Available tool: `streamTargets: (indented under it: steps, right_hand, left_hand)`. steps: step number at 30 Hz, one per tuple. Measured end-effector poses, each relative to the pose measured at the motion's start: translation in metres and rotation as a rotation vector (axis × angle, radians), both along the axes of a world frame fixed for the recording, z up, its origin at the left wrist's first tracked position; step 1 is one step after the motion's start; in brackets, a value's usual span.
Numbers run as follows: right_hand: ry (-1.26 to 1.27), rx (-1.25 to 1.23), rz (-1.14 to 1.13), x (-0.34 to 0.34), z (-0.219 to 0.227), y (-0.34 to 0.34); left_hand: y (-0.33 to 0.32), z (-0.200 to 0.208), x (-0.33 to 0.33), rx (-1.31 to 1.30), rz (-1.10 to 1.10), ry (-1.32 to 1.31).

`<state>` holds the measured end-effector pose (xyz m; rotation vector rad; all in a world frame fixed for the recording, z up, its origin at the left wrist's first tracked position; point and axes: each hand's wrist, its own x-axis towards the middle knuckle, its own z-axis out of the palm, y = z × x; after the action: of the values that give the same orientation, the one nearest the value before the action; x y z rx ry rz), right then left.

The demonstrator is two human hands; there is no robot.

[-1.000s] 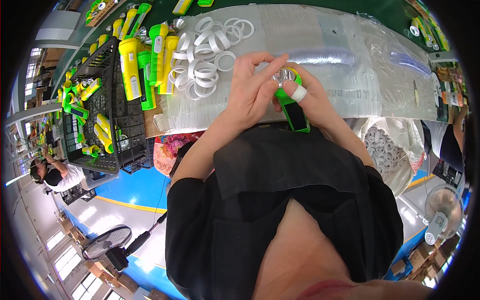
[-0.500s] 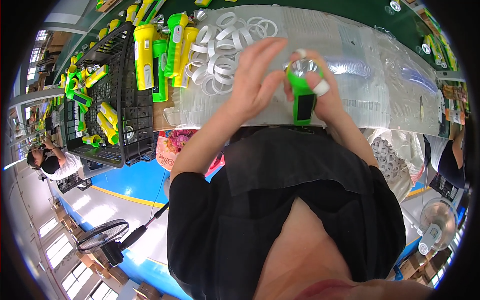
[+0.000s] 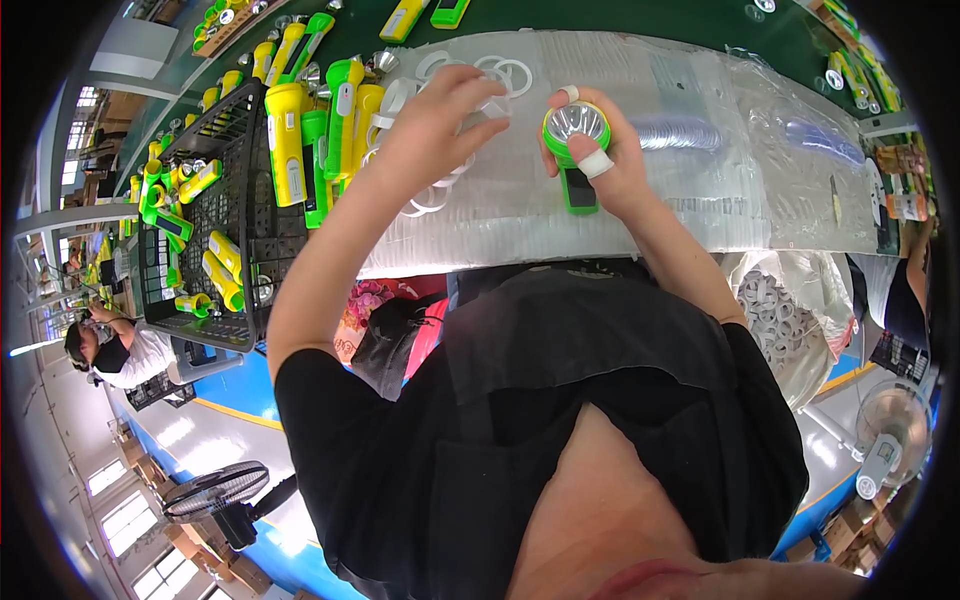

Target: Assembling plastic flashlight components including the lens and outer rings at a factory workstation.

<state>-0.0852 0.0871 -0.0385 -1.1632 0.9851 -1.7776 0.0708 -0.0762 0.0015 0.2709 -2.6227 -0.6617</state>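
Note:
My right hand (image 3: 622,158) is wrapped round the head of a green flashlight (image 3: 581,193). Its round silver reflector (image 3: 577,124) faces up, and a dark panel shows on the body below. White tape circles the thumb and one finger of that hand. Over a heap of white plastic rings (image 3: 432,199) on the table's left, my left hand (image 3: 436,122) is stretched out, thumb and fingers apart. Nothing shows in its grasp, and it hides much of the heap. Whether its fingertips touch a ring I cannot tell.
Yellow and green flashlights (image 3: 287,150) stand left of the rings. Beside them a black crate (image 3: 275,225) holds several more. Clear plastic (image 3: 690,195) covers the table. A sack of rings (image 3: 775,310) hangs at the table's right front. A fan (image 3: 215,490) stands behind me; a person (image 3: 135,355) sits far left.
My left hand has moved left, away from the flashlight and over the rings. My right hand has shifted a little left, and the flashlight's reflector now shows more fully.

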Motion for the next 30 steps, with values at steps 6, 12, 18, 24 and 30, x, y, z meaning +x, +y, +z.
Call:
streamTargets:
  steps: [6, 12, 18, 24, 30]
  right_hand:
    - [0.006, 0.015, -0.025, 0.003, 0.002, 0.0]
    - [0.009, 0.035, 0.031, -0.001, 0.003, 0.003]
    - [0.329, -0.174, -0.114, -0.021, 0.01, 0.005]
    - [0.977, -0.141, -0.197, -0.076, 0.065, 0.026]
    - [1.394, 0.166, 0.291, -0.086, 0.128, 0.019]
  left_hand:
    - [0.053, 0.022, -0.007, 0.212, -0.048, 0.418]
    - [0.051, 0.015, -0.009, 0.087, -0.018, 0.337]
    - [0.057, 0.024, -0.016, 0.096, -0.063, 0.306]
    - [0.065, 0.028, -0.031, -0.001, -0.128, 0.275]
    - [0.085, 0.015, -0.052, 0.244, -0.075, 0.183]
